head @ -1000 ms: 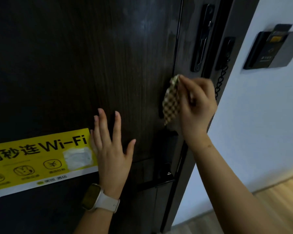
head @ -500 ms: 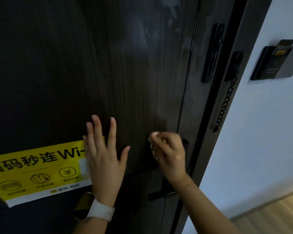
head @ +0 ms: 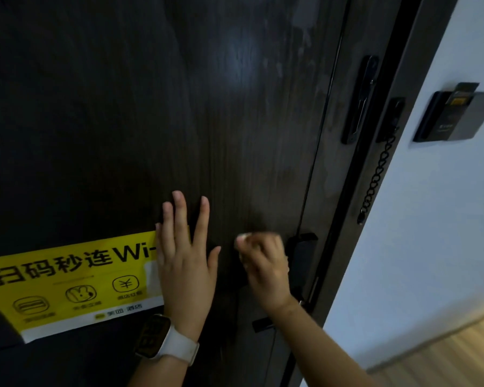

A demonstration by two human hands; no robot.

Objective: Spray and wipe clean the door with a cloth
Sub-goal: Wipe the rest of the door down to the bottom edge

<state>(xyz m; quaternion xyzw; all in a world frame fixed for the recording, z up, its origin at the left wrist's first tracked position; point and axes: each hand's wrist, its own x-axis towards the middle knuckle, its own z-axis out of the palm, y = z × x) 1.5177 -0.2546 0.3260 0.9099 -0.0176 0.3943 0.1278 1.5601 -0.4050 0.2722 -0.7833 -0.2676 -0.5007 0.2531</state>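
Wiping low on the door (head: 235, 121) near its right edge: right hand (head: 264, 270) bunched, cloth hidden, grip can't tell. Left hand (head: 186, 263) spread flat. Risk: knuckles snagging the handle (head: 302, 247); sticker (head: 67, 283) corner peeling.

The upper door (head: 179, 107) panel is bare, open to a sweeping hand. Lower left, a yellow sticker (head: 67, 280) covers it. Along the right edge a latch plate (head: 359, 99), a hanging chain (head: 377, 174) and the handle (head: 301, 247) stick out.
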